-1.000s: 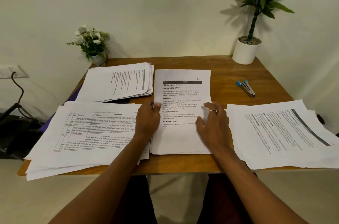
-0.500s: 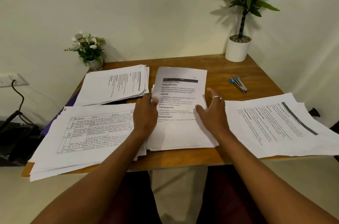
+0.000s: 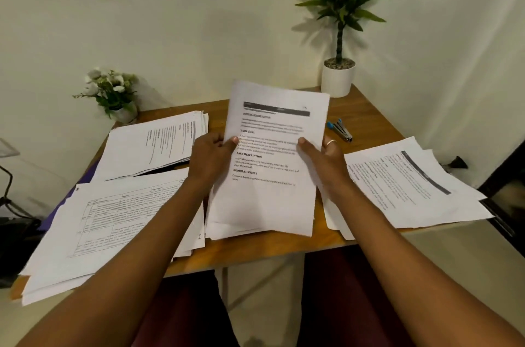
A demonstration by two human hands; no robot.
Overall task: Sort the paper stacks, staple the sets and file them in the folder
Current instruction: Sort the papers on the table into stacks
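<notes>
- Reference: 12 o'clock points away from the person, and the table (image 3: 366, 116) centre is the dial centre.
- 8 o'clock, nearest: 1 loose paper stack (image 3: 113, 221) lies flat with a printed grid on its top sheet. Its near corner overhangs the table's front edge. The left forearm crosses above it.
- Under that stack's left side, a purple flat item (image 3: 58, 214) shows only as an edge. What it is cannot be told.
- Centre: the paper set (image 3: 270, 199) is held by both hands. Its top edge is tilted up off the table and its lower edges are unevenly fanned. Whether the lower edge touches the table cannot be told.
- Left hand (image 3: 211, 159): grips the set's left edge, thumb on the printed face and fingers behind.
- Right hand (image 3: 321, 164): grips the set's right edge, thumb on the printed face. Its fingers are behind the sheets, and 1 of them bears a ring (image 3: 331, 142).
- 4 o'clock: 1 spread stack (image 3: 406, 184) lies flat, turned at an angle, apart from the held set.
- 10 o'clock: 1 thicker stack (image 3: 159, 145) lies flat with its text running sideways.
- 1 o'clock: the stapler (image 3: 339, 130), blue and metal, lies on bare wood. It is just beyond the right hand and not touched.
- 11 o'clock, far corner: a small flower pot (image 3: 113, 93).
- 1 o'clock, far corner: a tall plant in a white pot (image 3: 338, 79).
</notes>
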